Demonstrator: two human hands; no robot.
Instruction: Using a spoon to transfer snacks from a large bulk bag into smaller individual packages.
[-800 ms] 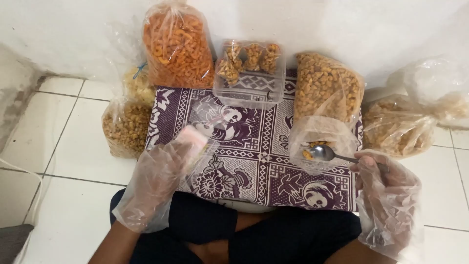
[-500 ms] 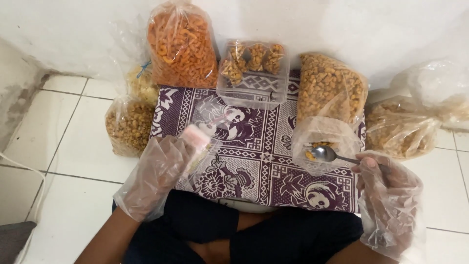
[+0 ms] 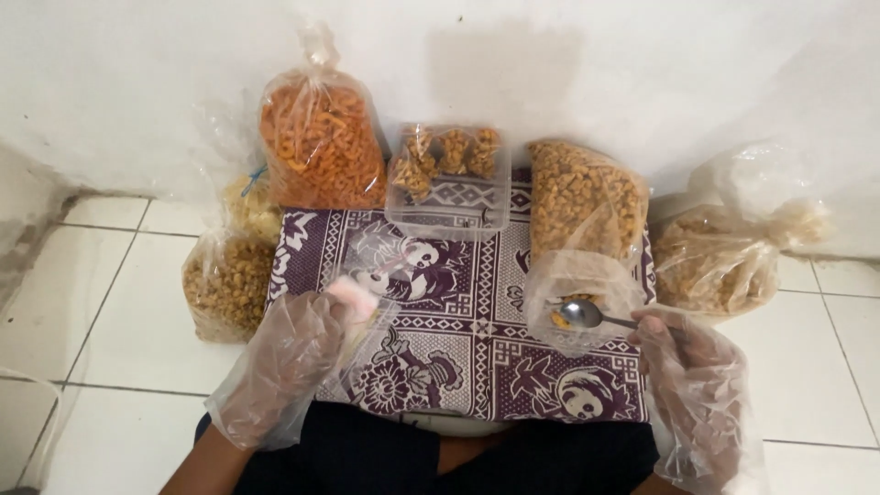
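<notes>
Since the earlier frames little has shifted in the hands themselves: the view has tipped down a little, so everything sits lower in the picture, and the spoon (image 3: 587,314) remains at the mouth of the open bag while the left hand stays raised over the near left part of the cloth.

The right hand (image 3: 692,367), in a loose clear plastic glove, is closed on the spoon's handle; the bowl points left into the small open bag (image 3: 579,284) near the right edge of the patterned purple cloth (image 3: 458,302), with a few orange-brown pieces under it. The left hand (image 3: 289,357), gloved likewise, grips a small clear pouch (image 3: 357,302) (its pink-topped end shows at the fingertips), held above the cloth's near left corner.

Behind the open bag, at the far right corner, stands a full bag of brown snack pieces (image 3: 582,197). At the middle of the far edge sits a clear tub (image 3: 449,174) holding small filled packets. An orange snack bag (image 3: 321,147) stands at the far left corner. Off the cloth, on the white tiled floor (image 3: 119,302), lie more bags left (image 3: 225,280) and right (image 3: 715,252).
</notes>
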